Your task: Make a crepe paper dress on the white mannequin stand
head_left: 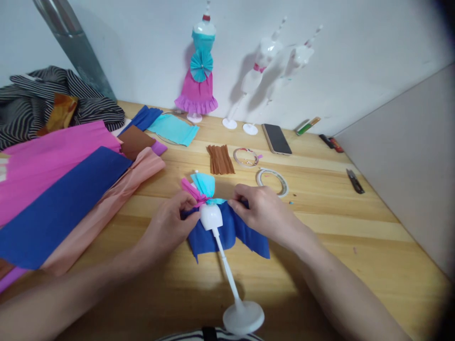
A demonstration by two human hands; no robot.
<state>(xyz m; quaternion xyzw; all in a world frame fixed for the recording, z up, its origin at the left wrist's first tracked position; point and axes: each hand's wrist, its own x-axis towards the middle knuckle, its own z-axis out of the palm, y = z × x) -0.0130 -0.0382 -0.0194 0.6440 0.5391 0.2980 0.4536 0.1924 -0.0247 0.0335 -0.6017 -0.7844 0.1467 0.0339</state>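
The left fingers (191, 221) pinch the blue paper (206, 239) beside the mannequin (211, 217), the right fingers (243, 192) its other side. Between them, the mannequin points away, slightly left, its long axis running back to its base (243, 321) nearest the person.

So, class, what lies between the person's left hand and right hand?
The head view shows a white mannequin, pink paper, turquoise paper and blue paper between the left hand and the right hand.

Phone (277, 139) lying flat; striped cloth (35, 98) crumpled.
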